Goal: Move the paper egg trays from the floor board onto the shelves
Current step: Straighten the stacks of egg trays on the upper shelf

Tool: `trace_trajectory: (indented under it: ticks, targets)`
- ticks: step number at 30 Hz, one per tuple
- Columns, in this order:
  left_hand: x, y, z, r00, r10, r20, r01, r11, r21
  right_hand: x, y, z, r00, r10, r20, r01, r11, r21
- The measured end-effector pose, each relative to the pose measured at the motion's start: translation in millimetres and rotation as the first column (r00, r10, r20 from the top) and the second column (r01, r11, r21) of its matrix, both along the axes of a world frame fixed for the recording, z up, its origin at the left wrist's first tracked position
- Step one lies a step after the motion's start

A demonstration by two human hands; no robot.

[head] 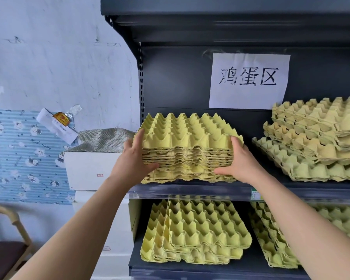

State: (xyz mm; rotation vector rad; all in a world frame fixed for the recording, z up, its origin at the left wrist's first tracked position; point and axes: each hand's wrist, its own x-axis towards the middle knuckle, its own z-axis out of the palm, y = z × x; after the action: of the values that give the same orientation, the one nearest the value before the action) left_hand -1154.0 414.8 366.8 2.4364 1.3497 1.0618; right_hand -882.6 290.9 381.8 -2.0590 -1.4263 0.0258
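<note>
The left hand (pixel 133 158) and right hand (pixel 238 160) clasp the side edges of a stack of yellow-green moulded-paper egg trays (pixel 186 138), fingers over the top, thumbs along the front. The stack sits at the left end of the dark metal shelf (pixel 190 191), at its front lip. A bare gap separates it from the neighbouring tilted tray pile (pixel 311 142).

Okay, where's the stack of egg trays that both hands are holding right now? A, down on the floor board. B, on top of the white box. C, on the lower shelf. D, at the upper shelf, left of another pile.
D: the left hand and right hand grip the stack of egg trays at the front of the upper shelf, with the other pile to its right.
</note>
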Motion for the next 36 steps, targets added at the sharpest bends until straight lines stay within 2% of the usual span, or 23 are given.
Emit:
trace_trajectory:
  ticks: [5, 9, 14, 18, 28, 36]
  targets:
    - [5, -5, -3, 0.999, -0.052, 0.006, 0.053, 0.997, -0.056, -7, -2, -1, 0.999, -0.019, 0.037, 0.019, 1.000, 0.011]
    - [4, -4, -3, 0.999, -0.050, 0.014, 0.051, 0.995, -0.084, -8, -1, -3, 1.000, -0.016, -0.017, 0.017, 0.999, 0.033]
    - [3, -3, 3, 0.991, -0.080, 0.107, 0.087, 0.995, -0.053, -6, 1, 2, 0.996, -0.046, -0.078, 0.052, 0.996, 0.069]
    - [-2, 4, 12, 0.988, -0.095, 0.122, 0.098, 0.995, -0.019, -5, 1, 10, 0.994, -0.049, -0.095, 0.058, 0.994, 0.096]
    - [-14, 14, 32, 0.978, -0.082, 0.190, 0.072, 0.996, 0.059, -10, 9, 35, 1.000, -0.003, -0.022, 0.007, 0.984, 0.180]
    - [-32, 7, 32, 0.976, -0.054, 0.210, 0.040, 0.997, 0.069, -25, 15, 34, 0.999, 0.044, -0.011, -0.041, 0.983, 0.176]
